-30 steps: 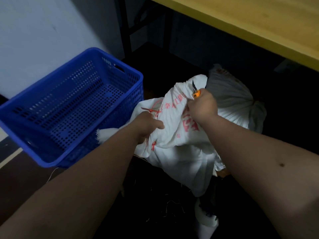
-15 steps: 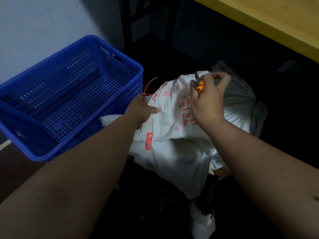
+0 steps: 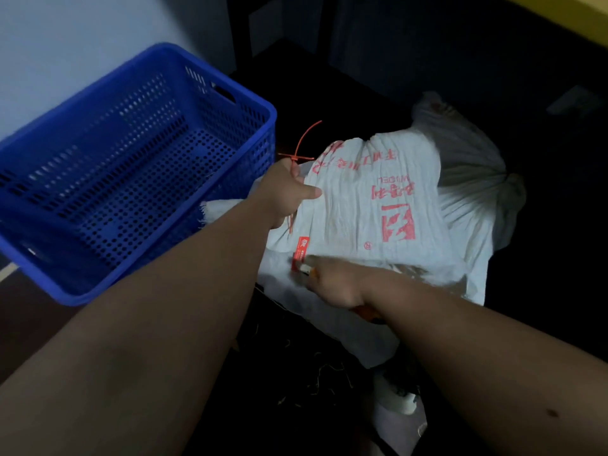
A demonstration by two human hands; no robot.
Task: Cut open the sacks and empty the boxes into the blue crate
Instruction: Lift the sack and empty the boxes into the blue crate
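A: What is the left hand doing?

B: It sits at the centre of the frame, fingers closed on a red zip tie and on the top left edge of the white woven sack. The thumb points right across the cloth. The tie's loose end curves up toward the upper middle of the frame.

A: And the right hand?

B: Lower, just right of centre, blurred. It is curled around something with an orange part showing at the knuckles, pressed against the sack's near edge by a small red label. What tool it is, I cannot tell.

A: Where does the sack lie?

B: Centre right, on a dark floor, red printing facing up. Behind it, toward the right edge, a second sack is bunched and tied at its neck.

A: The crate?

B: The blue crate, perforated, fills the left of the frame, tilted, its right wall just beside the left hand. Nothing shows inside it. A yellow tabletop edge cuts the upper right corner.
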